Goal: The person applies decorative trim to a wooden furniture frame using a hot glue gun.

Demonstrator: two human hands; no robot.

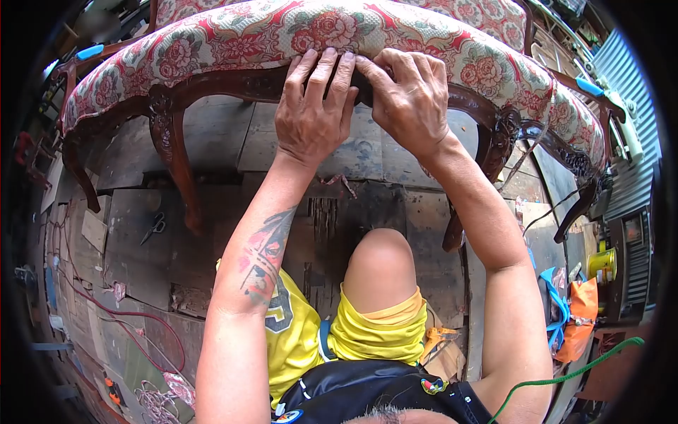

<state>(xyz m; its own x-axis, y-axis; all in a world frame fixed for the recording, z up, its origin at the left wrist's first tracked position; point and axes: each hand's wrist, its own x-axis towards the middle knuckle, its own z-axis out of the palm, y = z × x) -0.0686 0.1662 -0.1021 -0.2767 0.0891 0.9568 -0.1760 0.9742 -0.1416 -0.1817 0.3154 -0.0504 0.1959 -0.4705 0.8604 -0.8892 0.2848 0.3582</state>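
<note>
A sofa with floral upholstery fabric (424,28) and a dark carved wooden frame (233,85) stands before me. My left hand (314,109) lies on its front edge, fingers stretched out and tips pressing where fabric meets wood. Close beside it, my right hand (409,99) is closed at the same edge, fingers curled and thumb reaching toward the left fingertips. It seems to pinch the fabric border, though the fingers partly cover what is between them. A thin strip of trim (547,113) hangs off the sofa's right side.
Scissors (154,227) lie on the worn board floor (141,275) at left. A dark red hose (152,314) curves nearby. Toward the right are an orange bag (583,318), a yellow can (602,265) and a green cord (565,378). Carved sofa legs (185,169) stand below the frame.
</note>
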